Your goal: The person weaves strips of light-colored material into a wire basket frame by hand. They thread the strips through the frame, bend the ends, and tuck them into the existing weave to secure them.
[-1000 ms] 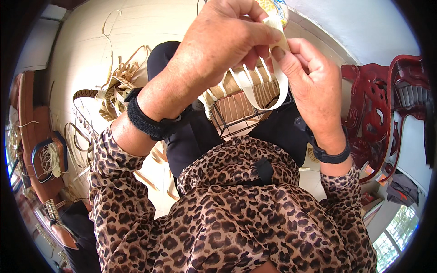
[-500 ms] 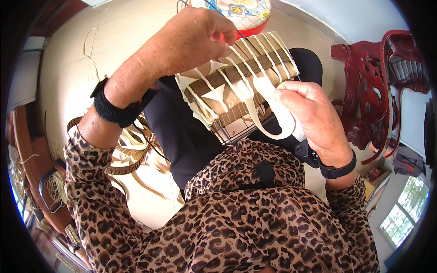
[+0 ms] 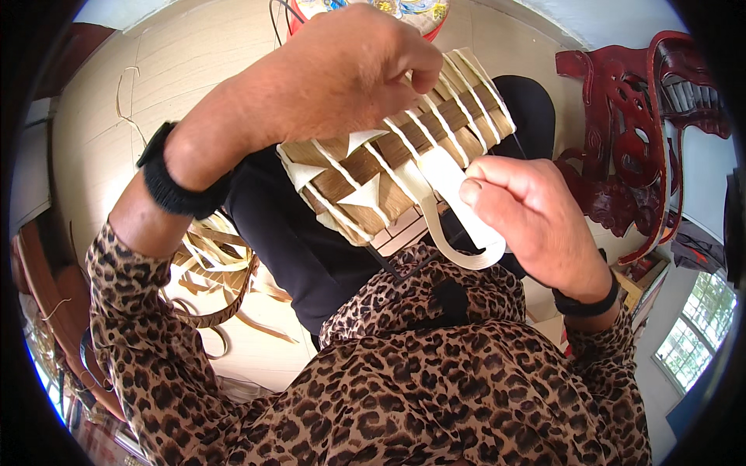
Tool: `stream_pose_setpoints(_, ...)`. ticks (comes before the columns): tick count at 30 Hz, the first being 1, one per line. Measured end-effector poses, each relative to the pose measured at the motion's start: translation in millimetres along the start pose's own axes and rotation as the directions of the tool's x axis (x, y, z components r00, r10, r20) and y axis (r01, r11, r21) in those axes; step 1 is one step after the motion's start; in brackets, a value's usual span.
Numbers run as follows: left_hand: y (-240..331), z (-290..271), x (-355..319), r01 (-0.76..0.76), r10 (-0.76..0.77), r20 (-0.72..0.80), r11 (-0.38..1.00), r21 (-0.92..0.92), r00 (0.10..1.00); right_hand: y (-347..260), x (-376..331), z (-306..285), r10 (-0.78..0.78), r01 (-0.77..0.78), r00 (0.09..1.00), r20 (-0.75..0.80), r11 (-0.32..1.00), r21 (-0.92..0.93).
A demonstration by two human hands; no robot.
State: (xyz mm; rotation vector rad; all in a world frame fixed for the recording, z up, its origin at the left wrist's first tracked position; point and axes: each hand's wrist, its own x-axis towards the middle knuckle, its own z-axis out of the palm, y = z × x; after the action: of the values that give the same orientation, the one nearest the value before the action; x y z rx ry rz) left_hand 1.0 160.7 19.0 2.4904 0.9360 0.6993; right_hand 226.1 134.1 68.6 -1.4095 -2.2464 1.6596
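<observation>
A half-woven basket (image 3: 400,154) of brown and cream flat strips, bound with pale twisted cords, rests on my lap. Black wire bars (image 3: 388,260) show under its near side. Pinched between the thumb and fingers of my right hand (image 3: 536,213) is a wide cream strip (image 3: 444,177). From the basket's near side this strip hangs in a loop and comes back up to that hand. Reaching over the basket's far side, my left hand (image 3: 365,74) has its fingers curled and closed. The back of the hand hides whatever they grip. Small folded cream triangles (image 3: 365,194) stick out between the cords.
Loose pale strips (image 3: 210,260) lie on the tiled floor at the left, beside a brown braided band (image 3: 221,314). A round patterned tin or stool (image 3: 423,12) stands beyond the basket. Carved dark-red wooden furniture (image 3: 622,132) is at the right.
My left hand appears larger and further along the basket's far side, its fingers more curled. The basket sits slightly further left. My right hand still pinches the strip, now drawn a little lower.
</observation>
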Motion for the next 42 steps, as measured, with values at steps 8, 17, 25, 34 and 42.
stream_pose_setpoints(8,46.0,-29.4,2.1,0.626,-0.444,0.444,0.604,-0.494,0.778,6.8,-8.2,11.7,-0.464,0.42,0.871,-0.159,0.873,-0.249)
stream_pose_setpoints(17,44.8,-14.5,-4.4,0.524,-0.409,0.329,0.641,-0.56,0.851,10.3,-6.1,13.2,-0.403,0.372,0.886,-0.23,0.913,-0.169)
stream_pose_setpoints(25,43.3,-12.9,-3.3,0.494,-0.435,0.281,0.526,-0.692,0.856,10.2,-7.5,13.5,-0.253,0.291,0.917,-0.308,0.953,0.084)
stream_pose_setpoints(34,43.8,-24.6,6.0,0.521,-0.336,0.412,0.679,-0.517,0.847,15.5,-8.0,1.1,-0.078,0.128,0.964,-0.254,0.975,0.184)
stream_pose_setpoints(42,19.3,-3.2,1.7,0.097,-0.035,0.165,0.919,-0.383,0.986,20.4,-11.5,-9.2,0.122,-0.11,0.992,-0.042,0.967,0.231)
